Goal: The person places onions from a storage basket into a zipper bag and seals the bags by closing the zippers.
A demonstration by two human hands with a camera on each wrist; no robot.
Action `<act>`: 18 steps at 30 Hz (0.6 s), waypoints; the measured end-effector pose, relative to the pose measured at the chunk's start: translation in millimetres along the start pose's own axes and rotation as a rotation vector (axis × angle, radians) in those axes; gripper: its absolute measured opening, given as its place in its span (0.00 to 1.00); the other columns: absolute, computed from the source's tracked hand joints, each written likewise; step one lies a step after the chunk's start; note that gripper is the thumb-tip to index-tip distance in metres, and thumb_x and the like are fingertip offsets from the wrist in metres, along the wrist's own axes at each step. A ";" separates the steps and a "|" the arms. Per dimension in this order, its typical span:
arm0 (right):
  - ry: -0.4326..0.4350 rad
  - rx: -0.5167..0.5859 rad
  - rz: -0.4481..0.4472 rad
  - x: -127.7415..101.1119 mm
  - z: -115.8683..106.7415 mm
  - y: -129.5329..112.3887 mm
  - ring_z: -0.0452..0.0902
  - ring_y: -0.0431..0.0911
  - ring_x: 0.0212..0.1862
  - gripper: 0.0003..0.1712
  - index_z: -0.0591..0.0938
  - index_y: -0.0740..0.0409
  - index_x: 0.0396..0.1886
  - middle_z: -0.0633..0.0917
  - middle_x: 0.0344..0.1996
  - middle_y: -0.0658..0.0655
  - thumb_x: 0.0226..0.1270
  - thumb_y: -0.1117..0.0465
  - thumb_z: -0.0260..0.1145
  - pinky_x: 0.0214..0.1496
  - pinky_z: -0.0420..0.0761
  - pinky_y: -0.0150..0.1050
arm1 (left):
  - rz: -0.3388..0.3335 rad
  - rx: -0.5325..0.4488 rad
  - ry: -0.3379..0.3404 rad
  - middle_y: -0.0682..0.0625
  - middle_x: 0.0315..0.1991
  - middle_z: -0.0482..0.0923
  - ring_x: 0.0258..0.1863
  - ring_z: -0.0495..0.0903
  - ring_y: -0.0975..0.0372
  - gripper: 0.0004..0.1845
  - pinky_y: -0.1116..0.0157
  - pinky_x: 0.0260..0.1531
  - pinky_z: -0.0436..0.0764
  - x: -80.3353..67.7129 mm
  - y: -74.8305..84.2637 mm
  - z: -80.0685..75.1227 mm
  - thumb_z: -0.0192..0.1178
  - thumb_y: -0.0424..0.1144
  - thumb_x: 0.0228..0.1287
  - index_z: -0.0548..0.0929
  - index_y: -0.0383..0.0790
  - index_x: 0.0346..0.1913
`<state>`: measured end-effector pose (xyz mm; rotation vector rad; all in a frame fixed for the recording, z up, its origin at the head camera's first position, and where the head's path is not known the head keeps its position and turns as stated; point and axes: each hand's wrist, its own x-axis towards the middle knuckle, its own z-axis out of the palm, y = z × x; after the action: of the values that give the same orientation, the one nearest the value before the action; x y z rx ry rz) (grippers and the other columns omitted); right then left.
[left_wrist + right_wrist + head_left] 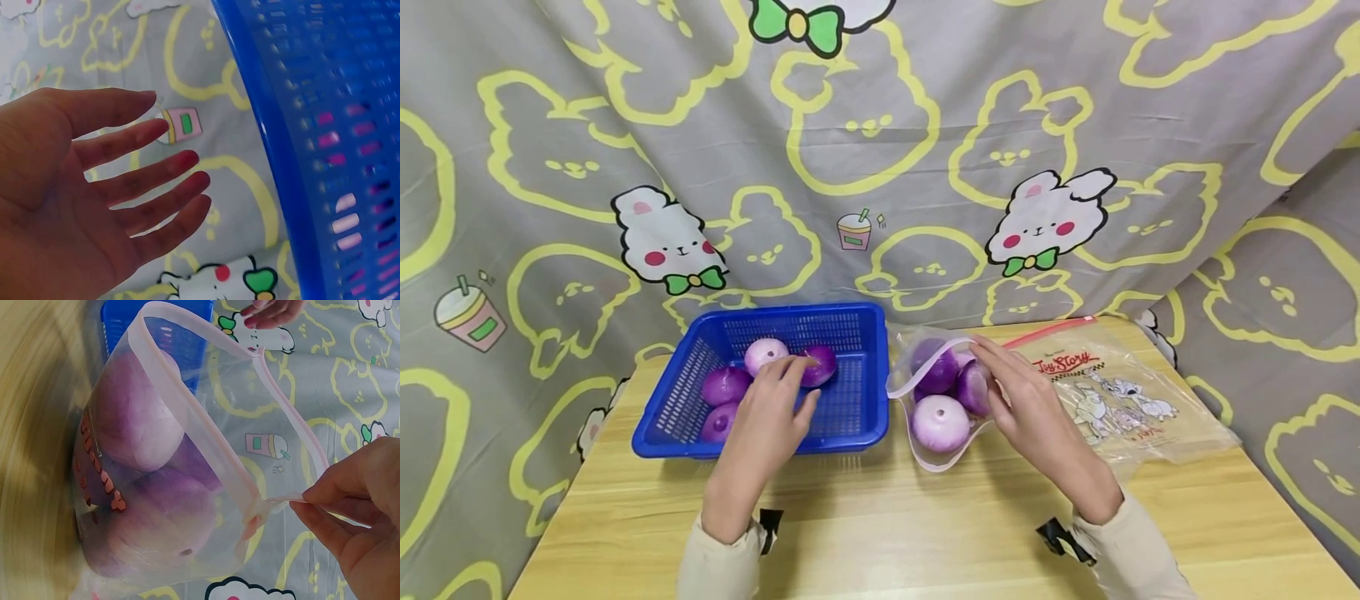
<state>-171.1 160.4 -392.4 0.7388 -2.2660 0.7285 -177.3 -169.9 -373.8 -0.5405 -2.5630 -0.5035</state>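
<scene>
My left hand point(772, 414) hovers over the blue basket point(850, 439), close to the purple onions in it. In the left wrist view the fingers of that hand point(144, 169) are spread and hold nothing. Several onions sit in the basket, among them a paler onion point(766, 354) and a dark purple onion point(820, 367). My right hand point(1026, 404) pinches the rim of a clear zip bag point(194, 412) between thumb and finger, and the bag's mouth gapes. Inside it are several onions, with a pale onion point(940, 422) at the front.
A flat zip bag point(1120, 392) with a printed cartoon and a red slider strip lies to the right on the wooden table point(887, 533). Behind the table hangs a grey patterned cloth point(880, 167).
</scene>
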 end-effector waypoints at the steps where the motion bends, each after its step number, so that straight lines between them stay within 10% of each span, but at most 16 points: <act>1: 0.001 -0.002 -0.001 -0.1 -0.2 0.3 0.75 0.61 0.62 0.31 0.77 0.69 0.62 0.78 0.62 0.67 0.55 0.80 0.66 0.64 0.73 0.53 | -0.016 0.001 -0.008 0.34 0.50 0.79 0.52 0.78 0.42 0.19 0.45 0.55 0.76 -0.3 -3.0 -0.2 0.70 0.33 0.59 0.80 0.32 0.52; 18: -0.001 -0.008 0.005 0.8 -0.6 0.7 0.75 0.61 0.62 0.30 0.77 0.70 0.61 0.77 0.63 0.66 0.55 0.79 0.66 0.63 0.73 0.55 | -0.349 0.112 -0.184 0.30 0.44 0.80 0.43 0.80 0.36 0.22 0.37 0.35 0.78 -10.3 -46.9 -6.0 0.66 0.36 0.62 0.77 0.28 0.56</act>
<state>-171.9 161.0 -391.7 0.7307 -2.2709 0.7209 -188.0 -215.5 -385.9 -0.1016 -2.8580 -0.4384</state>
